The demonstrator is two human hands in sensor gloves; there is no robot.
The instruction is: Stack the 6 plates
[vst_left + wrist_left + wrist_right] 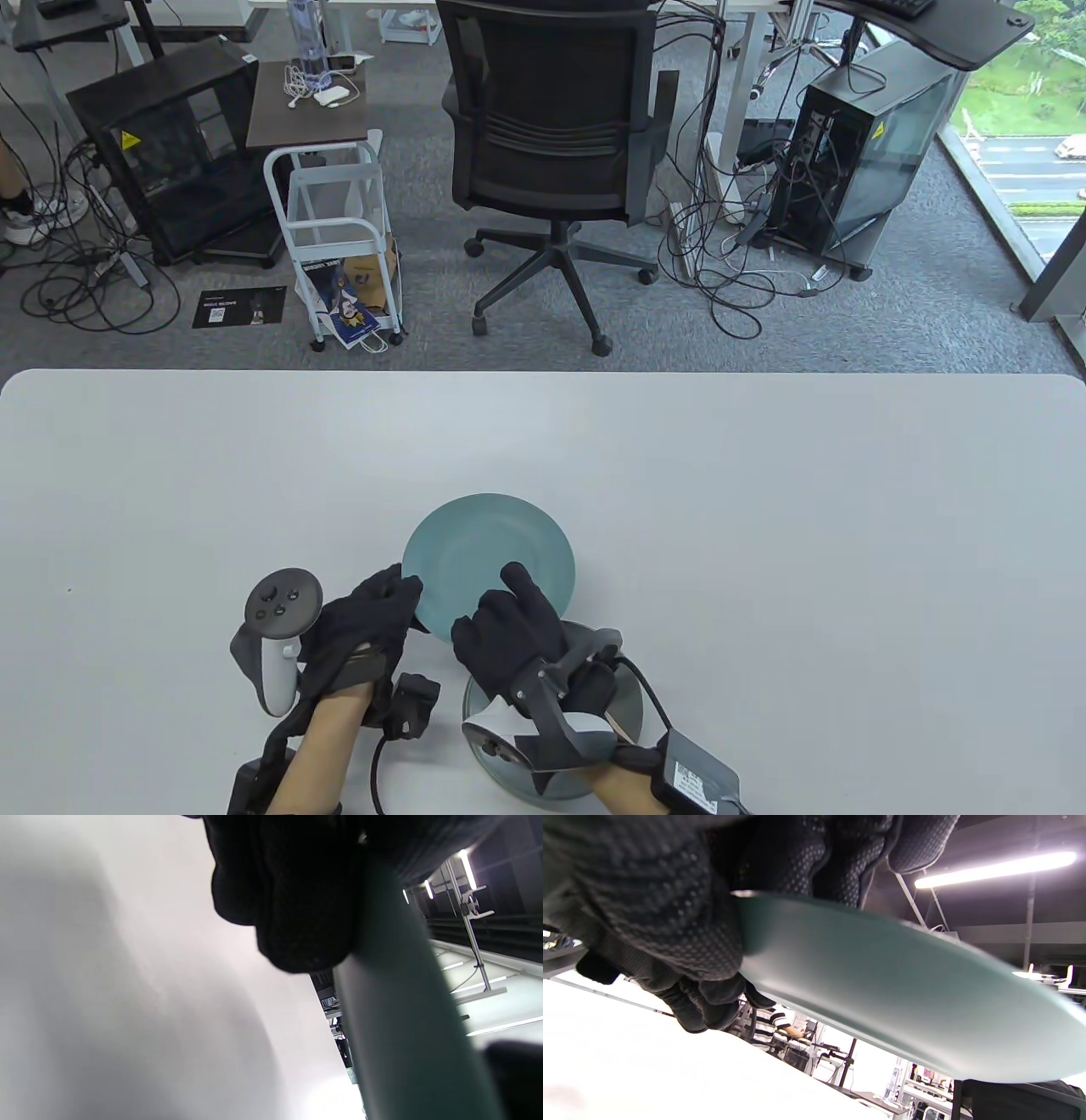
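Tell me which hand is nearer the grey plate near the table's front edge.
Right. The right hand hovers directly over the grey plate while gripping the teal plate; the left hand is off to its left, holding the teal plate's rim.

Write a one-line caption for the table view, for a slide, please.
Both gloved hands, left hand and right hand, hold a teal plate above the white table, beside a grey plate.

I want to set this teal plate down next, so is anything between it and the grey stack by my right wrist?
Nothing visible. Both hands, left hand and right hand, hold the teal plate off the table; the grey stack lies under the right wrist.
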